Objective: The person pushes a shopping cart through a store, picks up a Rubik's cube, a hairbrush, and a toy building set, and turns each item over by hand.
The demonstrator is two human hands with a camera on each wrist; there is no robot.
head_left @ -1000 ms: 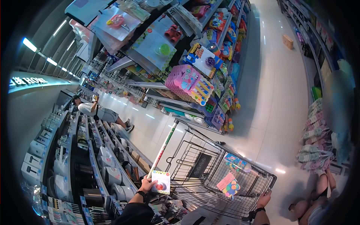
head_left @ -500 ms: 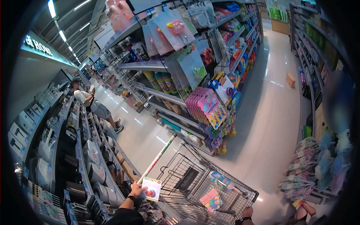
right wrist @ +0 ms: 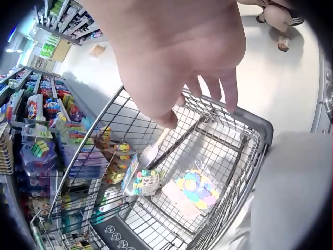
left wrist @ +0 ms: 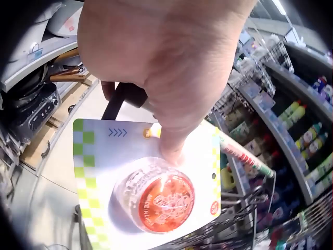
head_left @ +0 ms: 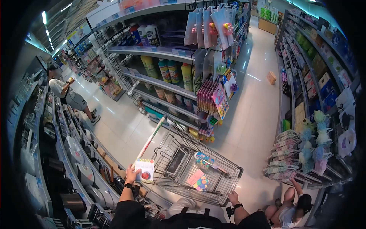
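Head view: at 9 o'clock of the cart [head_left: 240, 172], left grip [left wrist: 166, 62] pinches the card [left wrist: 101, 143]; right grip [right wrist: 179, 52], spread, 4 o'clock. Slackened pressure could drop the card.

wire shopping cart [right wrist: 265, 130], pink-and-multicoloured pack [head_left: 198, 180], blue multicoloured pack [head_left: 204, 159], pale-handled item [right wrist: 162, 137] inside

Cart [head_left: 176, 162] farther left in view, more bottles [head_left: 173, 71] showing
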